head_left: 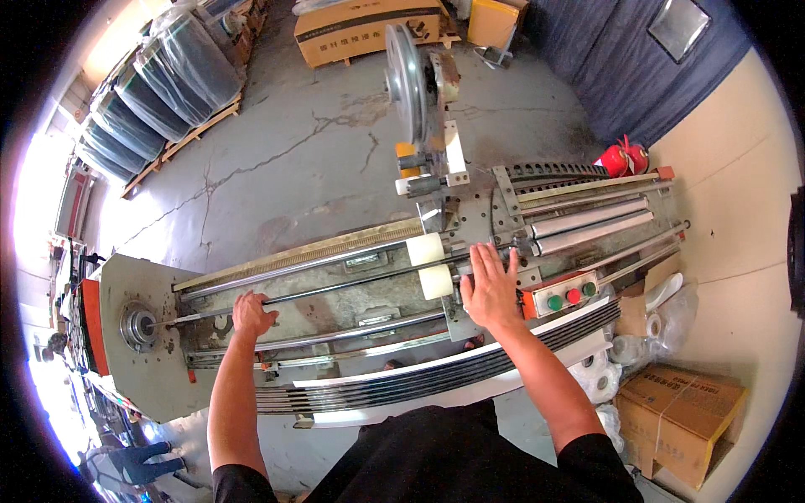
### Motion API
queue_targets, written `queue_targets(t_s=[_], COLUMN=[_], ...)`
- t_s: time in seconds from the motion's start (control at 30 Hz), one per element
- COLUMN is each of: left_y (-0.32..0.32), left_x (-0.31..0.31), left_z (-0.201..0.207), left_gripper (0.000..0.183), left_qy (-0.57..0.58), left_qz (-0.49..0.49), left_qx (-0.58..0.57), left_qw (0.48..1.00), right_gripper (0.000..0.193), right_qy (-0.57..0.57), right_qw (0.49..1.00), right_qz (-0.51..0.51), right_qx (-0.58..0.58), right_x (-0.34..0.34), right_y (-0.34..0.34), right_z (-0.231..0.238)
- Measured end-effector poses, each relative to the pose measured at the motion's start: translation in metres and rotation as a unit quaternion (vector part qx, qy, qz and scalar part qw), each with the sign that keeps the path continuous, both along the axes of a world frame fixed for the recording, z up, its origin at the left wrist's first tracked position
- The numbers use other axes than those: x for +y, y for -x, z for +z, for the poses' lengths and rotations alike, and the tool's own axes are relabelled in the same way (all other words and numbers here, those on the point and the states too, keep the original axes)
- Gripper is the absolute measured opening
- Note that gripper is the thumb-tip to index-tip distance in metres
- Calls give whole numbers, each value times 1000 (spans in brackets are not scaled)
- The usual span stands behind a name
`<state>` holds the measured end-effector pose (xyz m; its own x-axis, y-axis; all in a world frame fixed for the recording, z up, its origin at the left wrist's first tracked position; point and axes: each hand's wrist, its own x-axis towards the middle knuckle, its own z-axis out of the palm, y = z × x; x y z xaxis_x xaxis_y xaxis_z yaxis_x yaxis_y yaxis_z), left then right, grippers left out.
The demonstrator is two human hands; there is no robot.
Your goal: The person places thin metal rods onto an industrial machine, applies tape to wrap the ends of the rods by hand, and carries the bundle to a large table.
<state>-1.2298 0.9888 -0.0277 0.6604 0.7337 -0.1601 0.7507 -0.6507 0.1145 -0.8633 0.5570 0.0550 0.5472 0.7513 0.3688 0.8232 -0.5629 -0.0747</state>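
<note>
A long thin black rod (335, 286) runs across the machine bed from the round chuck (138, 325) at the left. It passes between two white rollers (430, 266) on the carriage. My left hand (251, 316) is curled over the rod a short way from the chuck. Its thumb points right, and the grip's underside is hidden. My right hand (490, 289) lies with fingers stretched forward over the carriage, just right of the rollers. The fingertips reach the rod's line; whether they touch it I cannot tell. Beside this wrist sits an orange control box (563, 296) with green and red buttons.
Several black rods (453, 369) lie on a white support between me and the machine. A large metal wheel (406, 84) stands above the carriage. Steel guide rails (327, 336) run along the bed. Cardboard boxes (679, 411) and wrapped rolls are at right; fire extinguishers (625, 157) stand beyond.
</note>
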Motion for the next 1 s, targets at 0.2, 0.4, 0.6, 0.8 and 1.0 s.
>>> queue_targets(t_s=[0.2, 0.4, 0.6, 0.8, 1.0], left_y=[-65, -135, -199, -242, -238], left_x=[-45, -107, -168, -210, -215], left_z=[33, 43, 57, 64, 61], left_gripper=[59, 63, 65, 64, 59], left_qy=[75, 79, 93, 100, 60], left_qz=[-11, -72, -120, -162, -205], left_qx=[47, 21, -15, -51, -99], left_qw=[996, 994, 988, 980, 972], right_gripper=[63, 66, 66, 67, 68], right_qy=[-29, -21, -31, -28, -19], right_qw=[999, 999, 998, 998, 998], right_qz=[12, 28, 37, 41, 35], right_qx=[9, 36, 44, 49, 48], right_x=[-3, -4, -7, -6, -6], right_y=[-1, -4, -5, -6, -5], right_z=[-5, -7, -6, -6, -4])
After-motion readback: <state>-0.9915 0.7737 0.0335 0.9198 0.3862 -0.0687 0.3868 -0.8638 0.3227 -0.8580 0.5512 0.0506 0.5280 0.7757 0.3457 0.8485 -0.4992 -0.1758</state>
